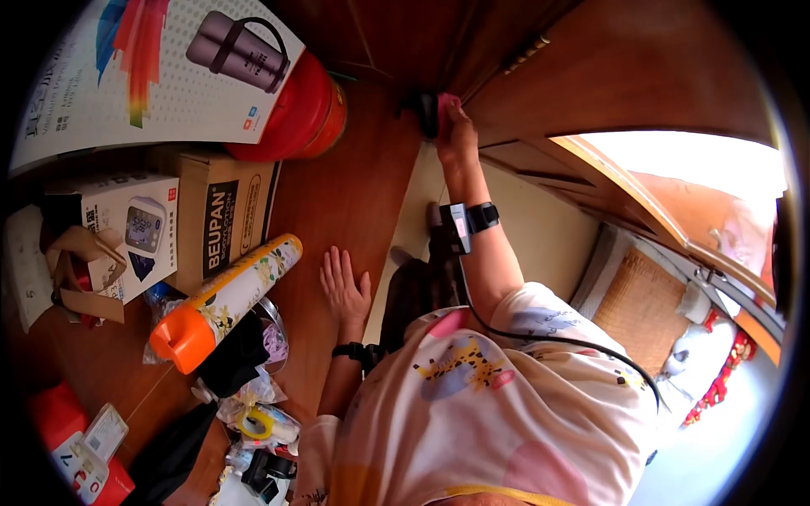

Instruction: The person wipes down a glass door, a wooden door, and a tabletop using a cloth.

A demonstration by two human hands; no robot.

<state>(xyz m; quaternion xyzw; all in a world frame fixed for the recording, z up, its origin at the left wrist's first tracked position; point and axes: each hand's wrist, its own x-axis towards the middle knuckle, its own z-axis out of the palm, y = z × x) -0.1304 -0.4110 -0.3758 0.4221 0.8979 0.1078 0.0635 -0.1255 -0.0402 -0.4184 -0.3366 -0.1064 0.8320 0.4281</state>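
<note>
My left hand (pixel 344 285) lies flat on the reddish-brown wooden tabletop (pixel 354 185), fingers spread, holding nothing. My right hand (pixel 457 135) is stretched forward to the table's far corner, by the wooden cabinet doors. Its fingers are closed on a pink and black object (pixel 430 113), whose kind I cannot make out; the hand partly covers it. Left of my left hand lies a spray can with an orange cap (pixel 240 291). Behind the can stands a brown BEUPAN carton (pixel 229 211).
A red tub (pixel 316 118) sits beneath a large white box with a mug picture (pixel 169 76). A blood pressure monitor box (pixel 139 228), a yellow tape roll (pixel 256 422) and black cloth (pixel 224 363) crowd the left. Wooden cabinet doors (pixel 624 76) stand at right.
</note>
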